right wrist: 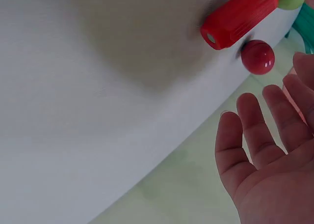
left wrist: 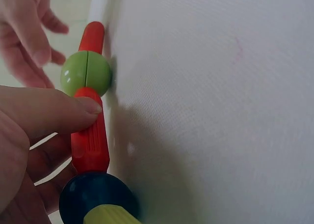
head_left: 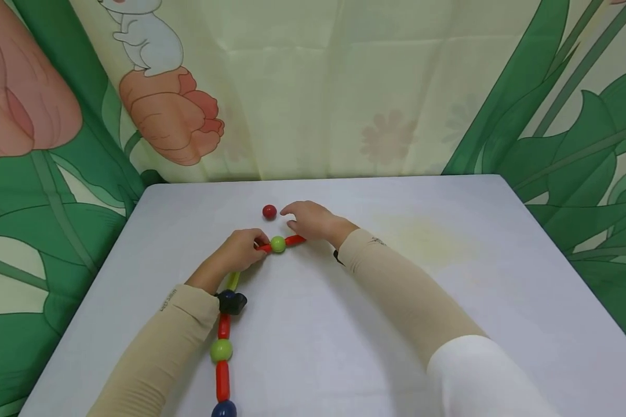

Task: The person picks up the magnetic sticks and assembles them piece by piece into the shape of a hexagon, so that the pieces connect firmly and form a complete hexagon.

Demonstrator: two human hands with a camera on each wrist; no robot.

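My left hand (head_left: 241,249) pinches a red rod (left wrist: 91,140) between thumb and fingers. That rod joins a green ball (left wrist: 86,72) to a dark blue ball (left wrist: 93,197), from which a yellow rod (left wrist: 109,215) leads off. Beyond the green ball a second red rod (right wrist: 240,18) sticks out, its far end bare with a small hole. A loose dark red ball (head_left: 269,212) lies on the table just past the chain. Above it and to its right, my right hand (head_left: 313,220) holds nothing, fingers apart and slightly bent, not touching the ball.
The chain runs on toward the front of the white table (head_left: 396,324), with red rods, another green ball (head_left: 221,350) and a blue ball (head_left: 224,409) near my left forearm. A printed curtain (head_left: 313,87) hangs behind the table's back edge.
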